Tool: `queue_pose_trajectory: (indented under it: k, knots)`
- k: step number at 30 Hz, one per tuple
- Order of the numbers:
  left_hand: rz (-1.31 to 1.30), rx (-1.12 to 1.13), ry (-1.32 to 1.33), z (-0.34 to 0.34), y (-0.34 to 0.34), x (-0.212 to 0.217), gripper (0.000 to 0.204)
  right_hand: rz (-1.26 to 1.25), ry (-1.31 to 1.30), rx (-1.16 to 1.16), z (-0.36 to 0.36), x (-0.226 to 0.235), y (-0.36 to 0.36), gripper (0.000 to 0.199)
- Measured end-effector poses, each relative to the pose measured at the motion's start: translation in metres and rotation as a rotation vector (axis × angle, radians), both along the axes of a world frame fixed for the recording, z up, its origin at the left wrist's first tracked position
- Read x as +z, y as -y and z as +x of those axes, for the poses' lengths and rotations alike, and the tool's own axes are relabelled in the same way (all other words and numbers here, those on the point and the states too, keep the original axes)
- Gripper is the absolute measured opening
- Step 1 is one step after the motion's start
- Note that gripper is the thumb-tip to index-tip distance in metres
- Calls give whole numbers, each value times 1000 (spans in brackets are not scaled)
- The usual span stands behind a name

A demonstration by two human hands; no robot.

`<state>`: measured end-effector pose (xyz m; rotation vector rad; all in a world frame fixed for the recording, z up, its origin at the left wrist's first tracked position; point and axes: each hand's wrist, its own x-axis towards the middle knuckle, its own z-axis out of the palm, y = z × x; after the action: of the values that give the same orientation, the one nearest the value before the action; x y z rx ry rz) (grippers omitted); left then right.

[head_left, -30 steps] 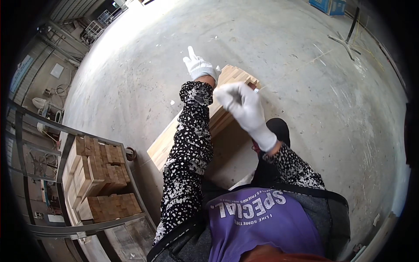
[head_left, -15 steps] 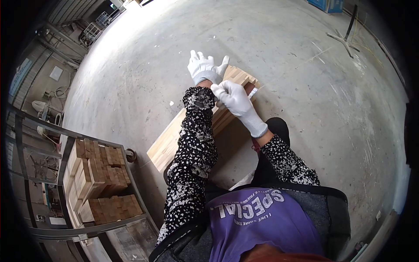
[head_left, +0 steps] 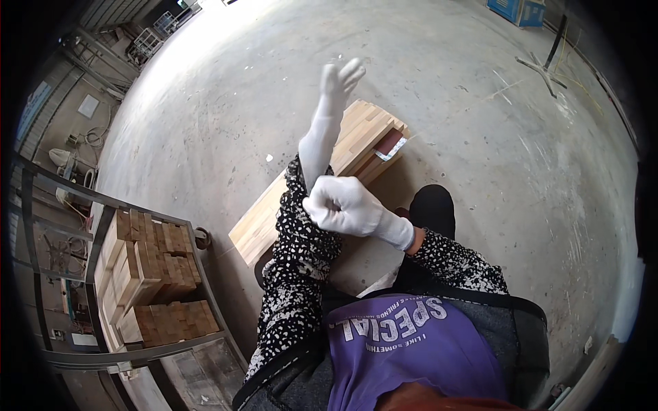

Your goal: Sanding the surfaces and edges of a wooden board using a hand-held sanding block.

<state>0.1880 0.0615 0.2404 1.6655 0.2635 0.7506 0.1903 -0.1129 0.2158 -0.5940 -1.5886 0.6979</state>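
Above the stacked wooden boards (head_left: pixel 356 147) on the concrete floor (head_left: pixel 473 123), the right hand (head_left: pixel 346 205) is clenched on the left hand (head_left: pixel 329 113)'s white glove cuff (head_left: pixel 317 154); left fingers extended.

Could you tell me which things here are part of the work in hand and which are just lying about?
In hand:
- left hand, raised in a white glove
- right hand, gripping the glove's cuff at the left sleeve

Lying about:
- wooden boards on the concrete floor
- metal cart of wood blocks
- blue crate, far off
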Motion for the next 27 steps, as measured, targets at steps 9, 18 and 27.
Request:
queue_pose_trajectory:
  k: [9,18,27]
  knots:
    - [-622,-455,918,-22,45,7,103,308,278,-806,32,-6,-21,40]
    - [-655,-282,945,-31,35,-18,97,426,436,-794,23,-28,-30,23]
    - [-629,-87,866,-41,24,-23,97,406,385,-770,21,-27,-27,32]
